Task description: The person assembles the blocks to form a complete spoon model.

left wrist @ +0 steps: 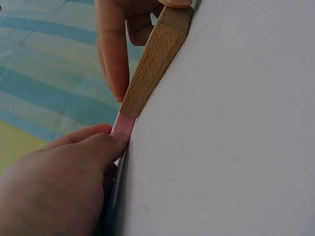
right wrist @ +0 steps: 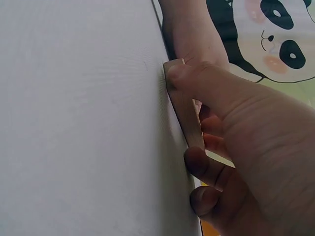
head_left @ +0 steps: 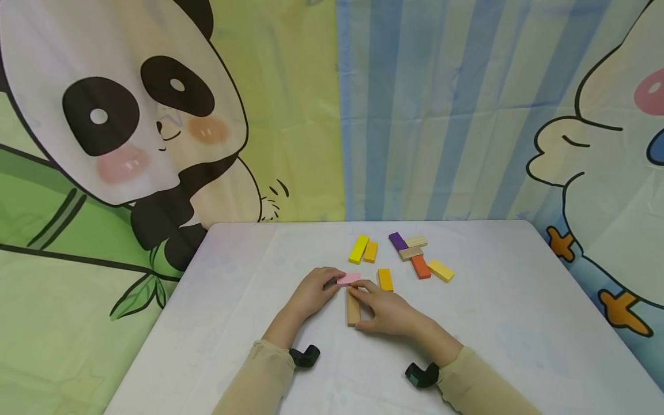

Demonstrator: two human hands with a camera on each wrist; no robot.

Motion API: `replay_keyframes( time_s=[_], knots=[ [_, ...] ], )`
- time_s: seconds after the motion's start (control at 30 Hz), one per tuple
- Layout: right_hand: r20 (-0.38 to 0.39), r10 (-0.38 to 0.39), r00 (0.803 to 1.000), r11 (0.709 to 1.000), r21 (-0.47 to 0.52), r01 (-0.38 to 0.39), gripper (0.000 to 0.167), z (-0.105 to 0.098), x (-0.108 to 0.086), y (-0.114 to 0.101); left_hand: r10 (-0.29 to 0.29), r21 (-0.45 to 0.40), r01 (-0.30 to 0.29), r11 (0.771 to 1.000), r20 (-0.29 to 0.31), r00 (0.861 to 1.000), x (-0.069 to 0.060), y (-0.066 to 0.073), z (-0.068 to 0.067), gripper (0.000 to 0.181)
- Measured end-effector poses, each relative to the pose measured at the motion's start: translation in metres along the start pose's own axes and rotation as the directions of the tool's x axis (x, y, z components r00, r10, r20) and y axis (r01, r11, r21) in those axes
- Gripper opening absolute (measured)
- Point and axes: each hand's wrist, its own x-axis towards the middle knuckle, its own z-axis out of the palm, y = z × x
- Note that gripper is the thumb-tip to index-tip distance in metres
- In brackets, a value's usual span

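Note:
A pink block (head_left: 349, 279) lies crosswise on the white table, its left end pinched between thumb and fingers of my left hand (head_left: 313, 292). Against its near side a plain wooden block (head_left: 353, 308) points toward me, so the two form a T. My right hand (head_left: 386, 310) grips the wooden block by its ends, thumb at the near one and a fingertip at the far one. In the left wrist view the wooden block (left wrist: 156, 59) meets the pink block (left wrist: 123, 125). The right wrist view shows the thumb on the wooden block's (right wrist: 186, 118) near end.
Beyond my hands lie a yellow block (head_left: 358, 249) and two amber ones, the nearer amber block (head_left: 385, 279) close to my right fingers. Farther right is a cluster: a purple block (head_left: 397, 241), two wooden blocks, an orange-red block (head_left: 421, 267) and a yellow block (head_left: 441, 271).

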Motion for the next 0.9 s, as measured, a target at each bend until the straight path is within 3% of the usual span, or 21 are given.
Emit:
replay_keyframes(
  time_s=[0.3, 0.57, 0.67, 0.9],
  knots=[
    [-0.074, 0.001, 0.997, 1.000, -0.018, -0.002, 0.076, 0.0050, -0.0010, -0.0048, 0.011, 0.030, -0.012, 0.999, 0.012, 1.000, 0.0015, -0.0043, 0.0021, 0.034],
    [-0.073, 0.025, 0.997, 0.999, -0.021, -0.027, 0.075, 0.0031, 0.0002, -0.0077, 0.001, 0.039, -0.002, 0.999, 0.013, 1.000, 0.0006, -0.0036, 0.0013, 0.035],
    [-0.077, 0.029, 0.997, 0.999, -0.017, -0.031, 0.075, 0.0028, -0.0002, -0.0068, 0.024, 0.038, -0.024, 0.999, 0.012, 1.000, 0.0013, -0.0035, 0.0018, 0.037],
    [-0.070, 0.035, 0.997, 0.999, 0.029, -0.033, 0.074, 0.0019, -0.0026, -0.0031, 0.078, 0.118, -0.089, 0.989, 0.102, 0.992, 0.0009, -0.0027, 0.0058, 0.060]
  ],
)
